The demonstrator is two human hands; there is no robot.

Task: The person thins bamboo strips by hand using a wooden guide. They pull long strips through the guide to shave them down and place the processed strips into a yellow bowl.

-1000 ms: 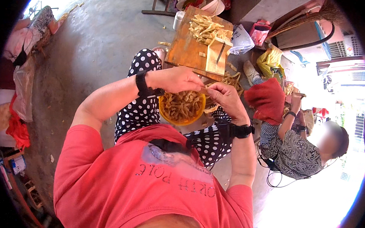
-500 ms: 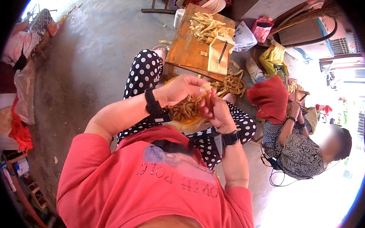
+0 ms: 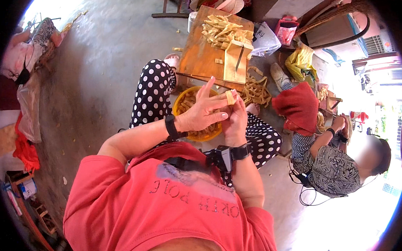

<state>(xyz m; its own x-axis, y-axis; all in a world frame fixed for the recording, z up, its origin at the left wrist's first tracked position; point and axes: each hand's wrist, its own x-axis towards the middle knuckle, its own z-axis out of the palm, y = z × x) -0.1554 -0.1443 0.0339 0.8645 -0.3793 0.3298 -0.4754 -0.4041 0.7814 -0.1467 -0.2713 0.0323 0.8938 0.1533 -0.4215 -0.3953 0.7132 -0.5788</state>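
Observation:
A flat pale yellow strip [image 3: 230,97] is wound around the fingers of my left hand [image 3: 205,108], whose index finger points up and whose thumb stands apart. My right hand [image 3: 235,122] meets those fingertips, its own fingers bent in and pinching at the strip; part of its grip is hidden. Below both hands, between my knees, sits a yellow basket [image 3: 177,107] holding many small tan pieces [image 3: 188,99], partly covered by my left hand and wrist. More long tan strips [image 3: 257,93] lie in a heap just right of my hands.
Ahead stands a low wooden table [image 3: 196,51] with a pile of pale strips [image 3: 225,30] and a wooden block [image 3: 234,66] bearing a dark blade-like piece. White, pink and yellow bags [image 3: 299,62] lie to its right. Another person [image 3: 331,169] sits at the right, a red cloth [image 3: 296,105] over the knees.
My hands have turned and the left fingers have straightened, with the strip now showing wound around them. The left hand has moved off the basket's middle, baring more of it.

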